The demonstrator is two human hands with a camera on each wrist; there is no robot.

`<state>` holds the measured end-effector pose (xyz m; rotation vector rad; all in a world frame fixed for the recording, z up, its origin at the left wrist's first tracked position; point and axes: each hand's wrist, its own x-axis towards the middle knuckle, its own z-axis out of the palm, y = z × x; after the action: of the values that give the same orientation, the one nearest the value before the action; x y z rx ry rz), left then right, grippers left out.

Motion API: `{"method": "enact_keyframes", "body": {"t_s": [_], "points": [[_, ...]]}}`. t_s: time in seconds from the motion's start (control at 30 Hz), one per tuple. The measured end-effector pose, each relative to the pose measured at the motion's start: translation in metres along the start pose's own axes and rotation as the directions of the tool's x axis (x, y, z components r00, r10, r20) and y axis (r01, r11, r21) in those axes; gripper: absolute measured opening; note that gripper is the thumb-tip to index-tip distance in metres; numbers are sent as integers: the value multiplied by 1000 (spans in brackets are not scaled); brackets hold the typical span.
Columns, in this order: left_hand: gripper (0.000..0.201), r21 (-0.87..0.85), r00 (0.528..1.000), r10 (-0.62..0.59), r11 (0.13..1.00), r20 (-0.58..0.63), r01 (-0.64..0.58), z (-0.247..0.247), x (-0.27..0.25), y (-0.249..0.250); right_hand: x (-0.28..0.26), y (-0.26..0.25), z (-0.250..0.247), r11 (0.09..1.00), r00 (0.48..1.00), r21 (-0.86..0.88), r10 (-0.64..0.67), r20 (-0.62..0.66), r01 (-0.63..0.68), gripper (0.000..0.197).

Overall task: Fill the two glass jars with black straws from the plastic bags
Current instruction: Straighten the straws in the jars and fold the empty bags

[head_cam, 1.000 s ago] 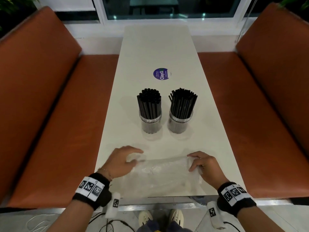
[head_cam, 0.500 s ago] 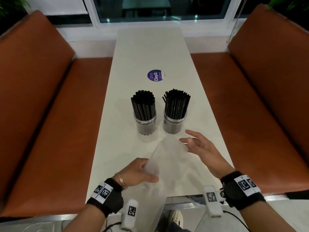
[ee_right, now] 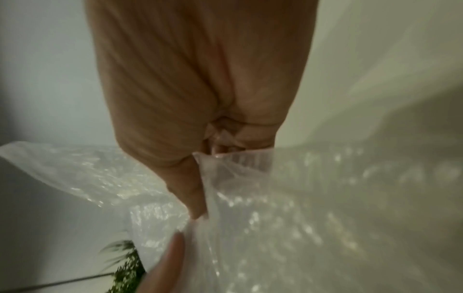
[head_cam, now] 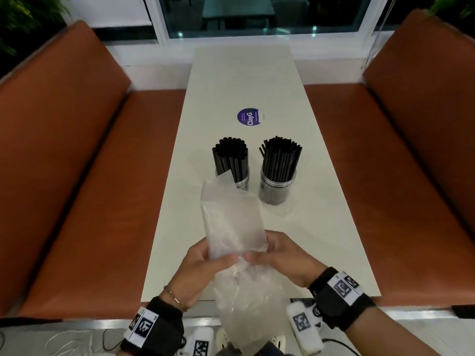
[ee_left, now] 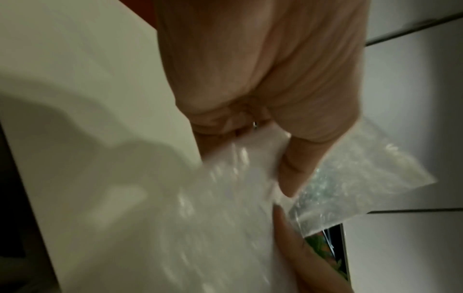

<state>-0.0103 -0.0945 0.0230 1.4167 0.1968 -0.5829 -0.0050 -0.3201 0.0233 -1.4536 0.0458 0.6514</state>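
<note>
Two glass jars stand side by side mid-table, the left jar (head_cam: pixel 243 183) and the right jar (head_cam: pixel 276 188), each packed with upright black straws (head_cam: pixel 281 158). Above the table's near end both hands hold clear empty plastic bags (head_cam: pixel 232 219) lifted off the surface. My left hand (head_cam: pixel 203 263) grips the bags from the left, and my right hand (head_cam: pixel 280 255) grips them from the right, fingertips meeting in the middle. The wrist views show the crinkled plastic (ee_left: pixel 250 198) (ee_right: pixel 275 198) pinched between thumb and fingers. The upper part of the bags covers part of the left jar.
The white table (head_cam: pixel 244 80) runs away from me with a round purple sticker (head_cam: pixel 249 117) beyond the jars. Orange bench seats (head_cam: pixel 84 176) (head_cam: pixel 385 163) flank both sides. A window (head_cam: pixel 257 16) lies at the far end. Cables (head_cam: pixel 77 343) trail on the floor below.
The bags lay flat on the table under both hands; the left hand lifted them, and now both hands hold them bunched upright in the air.
</note>
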Motion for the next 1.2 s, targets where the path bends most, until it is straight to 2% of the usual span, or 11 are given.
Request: {"method": "enact_keyframes", "body": {"t_s": [0.1,0.27,0.4,0.47,0.53,0.67,0.8,0.9,0.97,1.07,1.2], "points": [[54,-4,999,14,1000,39,-14,-11,-4,-6,-1,2,-5,999,999,45,23,35,-25,32],[30,-33,991,137,990,-3,-137,-13,-2,-13,-1,5,-5,998,1000,60,-8,13,7,14],[40,-87,999,27,996,-34,-30,-14,0,-3,1,1,-8,996,992,-21,-93,-80,92,18],[34,-271,992,-129,954,10,127,-14,0,1,-1,-4,-11,981,972,-87,-184,-143,173,41],[51,-328,961,-250,904,120,276,-15,0,-2,0,-6,-14,953,948,-187,-271,-169,240,68],[49,37,946,-275,961,171,273,-7,-2,-4,5,-1,-14,906,924,-322,-342,-172,276,75],[38,87,974,-212,975,75,206,-1,0,-4,2,-2,-19,991,987,90,-88,-135,100,57],[36,76,990,-142,987,2,141,0,2,-4,-7,1,-26,851,992,512,128,16,-118,59],[35,95,997,-68,993,-19,70,2,4,-3,-13,4,-18,886,984,431,172,36,-171,60],[31,88,1000,-3,996,-17,4,6,9,-6,-19,7,2,991,998,116,60,-2,-60,36],[17,37,999,-34,999,-8,34,4,13,-11,-22,16,0,1000,987,5,5,-161,-4,44]]}}
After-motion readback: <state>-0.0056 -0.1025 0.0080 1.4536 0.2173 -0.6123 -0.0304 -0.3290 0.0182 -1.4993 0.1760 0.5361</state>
